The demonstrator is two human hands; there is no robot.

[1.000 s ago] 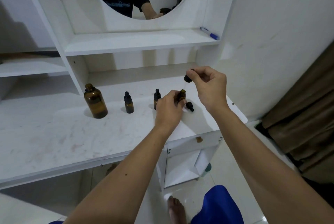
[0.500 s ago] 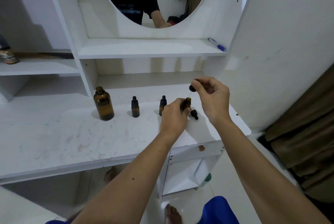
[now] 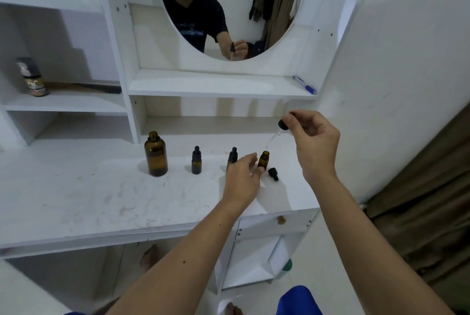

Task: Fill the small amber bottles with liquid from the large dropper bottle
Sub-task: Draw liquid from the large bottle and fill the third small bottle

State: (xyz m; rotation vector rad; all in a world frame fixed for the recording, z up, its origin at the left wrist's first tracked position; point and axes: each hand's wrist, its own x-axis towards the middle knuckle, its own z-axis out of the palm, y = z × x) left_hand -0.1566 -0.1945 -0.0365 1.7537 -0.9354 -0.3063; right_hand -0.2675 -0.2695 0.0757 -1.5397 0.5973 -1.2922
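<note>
Above uncapped small amber bottle (image 3: 263, 159) upright on surface (image 3: 101, 195): right hand (image 3: 312, 142) pinches dropper (image 3: 277, 133) bulb, pipette slanting down-left toward bottle mouth. Left hand (image 3: 241, 180) fingers loose, fingertip touching bottle base. Large bottle (image 3: 156, 154) upright, far left.

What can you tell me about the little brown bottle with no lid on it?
The little bottle is brown see-through glass, round, with a narrow neck and an open mouth. It stands upright on the white table, near the right end. The left hand touches its lower part with a fingertip. The glass tip of the dropper, held by the right hand, hangs just above its mouth. A small black cap lies beside it. How full it is, I cannot tell.
</note>
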